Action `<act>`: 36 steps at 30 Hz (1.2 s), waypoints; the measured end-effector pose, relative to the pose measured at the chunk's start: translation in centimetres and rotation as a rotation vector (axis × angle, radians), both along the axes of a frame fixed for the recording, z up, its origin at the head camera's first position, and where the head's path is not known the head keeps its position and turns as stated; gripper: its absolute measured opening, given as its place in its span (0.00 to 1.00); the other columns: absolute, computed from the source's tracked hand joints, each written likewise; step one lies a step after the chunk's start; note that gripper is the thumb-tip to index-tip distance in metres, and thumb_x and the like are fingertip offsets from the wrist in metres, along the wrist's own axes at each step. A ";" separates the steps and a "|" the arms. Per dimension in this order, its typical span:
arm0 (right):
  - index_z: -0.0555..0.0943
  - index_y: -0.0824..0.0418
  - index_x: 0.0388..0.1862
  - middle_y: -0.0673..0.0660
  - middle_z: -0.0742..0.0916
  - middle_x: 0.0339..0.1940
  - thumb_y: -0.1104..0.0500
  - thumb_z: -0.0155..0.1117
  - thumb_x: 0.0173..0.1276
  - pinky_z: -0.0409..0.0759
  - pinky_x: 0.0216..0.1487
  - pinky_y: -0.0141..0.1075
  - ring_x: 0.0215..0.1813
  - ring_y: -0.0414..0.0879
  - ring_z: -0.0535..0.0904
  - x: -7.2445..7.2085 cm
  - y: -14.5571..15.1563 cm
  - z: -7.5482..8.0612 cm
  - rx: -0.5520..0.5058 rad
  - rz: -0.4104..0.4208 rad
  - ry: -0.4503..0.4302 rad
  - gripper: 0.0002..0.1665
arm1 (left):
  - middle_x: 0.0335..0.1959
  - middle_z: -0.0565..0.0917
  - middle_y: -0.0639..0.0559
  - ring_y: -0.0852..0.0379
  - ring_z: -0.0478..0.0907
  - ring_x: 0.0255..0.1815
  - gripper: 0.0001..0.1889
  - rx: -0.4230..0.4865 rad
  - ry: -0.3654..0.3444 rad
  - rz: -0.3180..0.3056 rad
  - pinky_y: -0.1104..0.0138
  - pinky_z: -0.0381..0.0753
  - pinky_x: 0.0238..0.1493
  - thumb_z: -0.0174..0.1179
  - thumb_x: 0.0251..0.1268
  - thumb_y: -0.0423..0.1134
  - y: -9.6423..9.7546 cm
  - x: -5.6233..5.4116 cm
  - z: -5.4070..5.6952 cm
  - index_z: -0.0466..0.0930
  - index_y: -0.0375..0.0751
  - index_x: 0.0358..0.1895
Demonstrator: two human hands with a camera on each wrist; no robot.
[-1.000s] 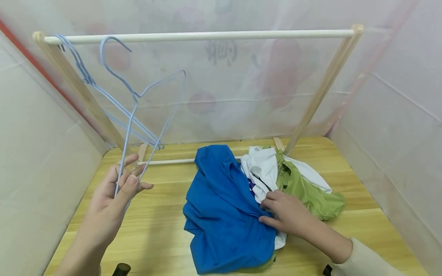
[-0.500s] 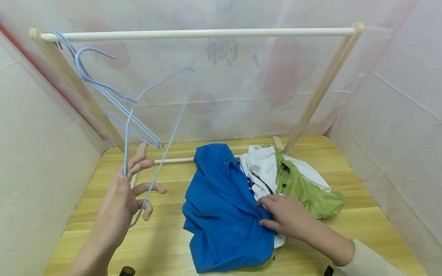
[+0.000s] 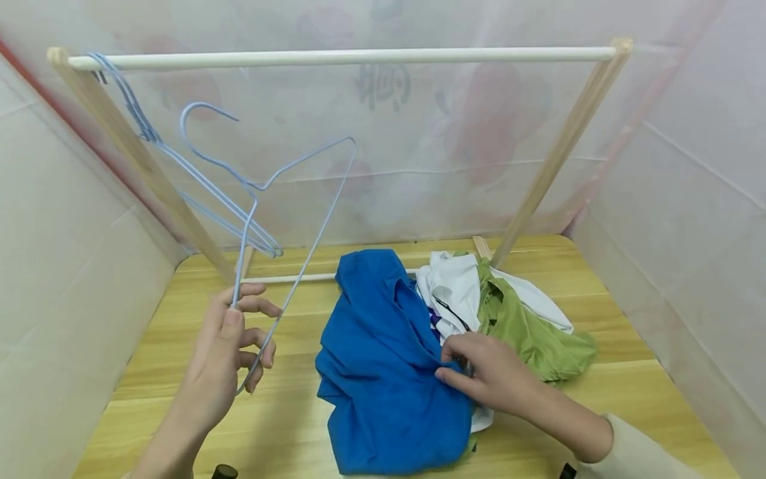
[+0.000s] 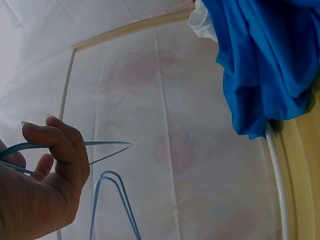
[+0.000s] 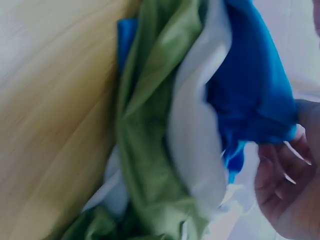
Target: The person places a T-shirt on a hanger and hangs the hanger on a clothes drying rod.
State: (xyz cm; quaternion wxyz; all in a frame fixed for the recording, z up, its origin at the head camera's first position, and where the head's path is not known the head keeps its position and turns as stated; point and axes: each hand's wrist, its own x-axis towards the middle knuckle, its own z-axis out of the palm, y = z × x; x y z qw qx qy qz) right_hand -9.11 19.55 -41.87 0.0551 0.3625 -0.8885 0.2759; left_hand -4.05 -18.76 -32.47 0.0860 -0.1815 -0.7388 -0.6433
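Observation:
My left hand (image 3: 212,359) holds a light blue wire hanger (image 3: 243,246) by its lower part, hook upward, in front of a rack. Seen from the left wrist, the fingers of that hand (image 4: 55,185) curl around the wire. A blue garment (image 3: 389,379) lies crumpled on the table, right of the hanger. At its right edge, my right hand (image 3: 499,372) pinches the cloth between thumb and fingers; the right wrist view shows the lifted blue fabric (image 5: 260,90) at the fingertips. White cloth (image 3: 455,283) and a green garment (image 3: 532,326) lie beside and partly under it.
The rack's white top bar (image 3: 359,58) spans wooden side posts (image 3: 562,153). Several similar hangers (image 3: 139,113) hang at its left end. Pale sheeting (image 3: 676,219) walls the wooden table (image 3: 287,426) on the sides and back. A dark cylinder end (image 3: 224,471) shows at the bottom edge.
My left hand has moved right with the hanger, whose hook now stands farther from the hanging ones. The right hand has shifted slightly left and its thumb and fingers have closed on the blue edge.

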 end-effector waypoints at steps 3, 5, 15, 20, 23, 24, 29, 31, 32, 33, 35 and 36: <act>0.77 0.42 0.37 0.35 0.79 0.32 0.49 0.72 0.66 0.74 0.32 0.25 0.33 0.33 0.73 0.2 -1.4 0.7 -0.120 0.080 0.028 0.10 | 0.48 0.70 0.43 0.53 0.70 0.18 0.21 -0.037 -0.022 0.011 0.68 0.65 0.06 0.24 0.84 0.37 0.2 0.0 -0.3 0.58 0.37 0.70; 0.79 0.44 0.38 0.36 0.80 0.34 0.51 0.72 0.66 0.73 0.35 0.24 0.35 0.33 0.73 0.4 -2.5 1.2 -0.165 0.150 0.062 0.09 | 0.47 0.69 0.42 0.53 0.71 0.18 0.21 -0.035 -0.017 0.004 0.68 0.65 0.06 0.24 0.83 0.36 0.3 -0.1 -0.5 0.58 0.35 0.69; 0.83 0.47 0.36 0.38 0.84 0.33 0.50 0.71 0.66 0.69 0.44 0.20 0.39 0.32 0.73 1.0 -8.8 0.7 -0.086 0.372 0.187 0.05 | 0.48 0.70 0.42 0.53 0.74 0.21 0.22 -0.033 -0.008 -0.032 0.68 0.67 0.07 0.24 0.83 0.36 0.6 0.3 -1.2 0.57 0.36 0.71; 0.84 0.45 0.39 0.37 0.84 0.33 0.47 0.67 0.69 0.69 0.40 0.20 0.38 0.32 0.72 1.6 -10.1 -0.6 0.091 0.428 0.101 0.05 | 0.47 0.71 0.43 0.53 0.76 0.21 0.22 -0.054 -0.034 -0.031 0.67 0.68 0.07 0.23 0.83 0.35 0.5 0.6 -1.6 0.58 0.36 0.71; 0.85 0.44 0.42 0.36 0.86 0.36 0.45 0.64 0.71 0.71 0.41 0.20 0.39 0.31 0.73 1.6 -10.3 -1.2 0.191 0.451 0.044 0.07 | 0.46 0.72 0.45 0.53 0.77 0.21 0.23 -0.055 -0.047 -0.024 0.67 0.68 0.07 0.23 0.83 0.35 0.4 0.7 -1.7 0.60 0.36 0.71; 0.85 0.44 0.43 0.36 0.86 0.38 0.45 0.63 0.71 0.72 0.41 0.20 0.39 0.31 0.73 1.6 -10.3 -1.4 0.215 0.456 0.025 0.08 | 0.46 0.72 0.45 0.53 0.77 0.21 0.23 -0.054 -0.049 -0.025 0.67 0.68 0.07 0.23 0.83 0.35 0.4 0.7 -1.8 0.60 0.36 0.71; 0.85 0.45 0.51 0.37 0.86 0.44 0.44 0.61 0.73 0.74 0.45 0.22 0.44 0.31 0.76 1.5 -10.2 -1.8 0.296 0.487 -0.027 0.14 | 0.45 0.73 0.44 0.53 0.77 0.21 0.23 -0.035 -0.034 -0.044 0.68 0.67 0.06 0.23 0.83 0.33 0.3 0.8 -2.1 0.60 0.34 0.71; 0.85 0.46 0.53 0.38 0.86 0.45 0.43 0.59 0.74 0.76 0.47 0.23 0.46 0.31 0.77 1.4 -10.1 -1.9 0.299 0.486 -0.045 0.16 | 0.45 0.73 0.44 0.53 0.76 0.21 0.23 -0.030 -0.030 -0.052 0.68 0.67 0.06 0.23 0.83 0.33 0.4 0.8 -2.2 0.60 0.34 0.71; 0.85 0.45 0.53 0.38 0.86 0.45 0.42 0.59 0.74 0.76 0.48 0.23 0.47 0.31 0.77 1.3 -10.1 -1.9 0.291 0.477 -0.050 0.16 | 0.44 0.73 0.43 0.53 0.76 0.21 0.23 -0.029 -0.033 -0.053 0.68 0.67 0.06 0.23 0.83 0.33 0.4 0.8 -2.2 0.60 0.34 0.71; 0.85 0.45 0.53 0.38 0.86 0.45 0.42 0.59 0.74 0.77 0.49 0.25 0.48 0.32 0.78 1.2 -10.0 -1.9 0.276 0.462 -0.054 0.17 | 0.44 0.73 0.43 0.53 0.77 0.21 0.23 -0.028 -0.035 -0.055 0.68 0.67 0.06 0.24 0.83 0.33 0.4 0.8 -2.2 0.60 0.34 0.71; 0.86 0.45 0.51 0.39 0.86 0.45 0.41 0.60 0.73 0.79 0.49 0.27 0.49 0.33 0.79 0.6 -9.9 -1.6 0.240 0.412 -0.043 0.16 | 0.44 0.72 0.42 0.53 0.76 0.21 0.23 -0.029 -0.039 -0.061 0.69 0.67 0.06 0.23 0.83 0.32 0.4 0.8 -2.3 0.59 0.35 0.71; 0.86 0.45 0.49 0.39 0.86 0.44 0.41 0.61 0.72 0.79 0.49 0.29 0.48 0.33 0.79 0.1 -9.8 -1.4 0.222 0.378 -0.030 0.15 | 0.44 0.72 0.42 0.53 0.76 0.21 0.23 -0.029 -0.041 -0.062 0.69 0.67 0.06 0.23 0.83 0.32 0.4 0.8 -2.4 0.59 0.35 0.72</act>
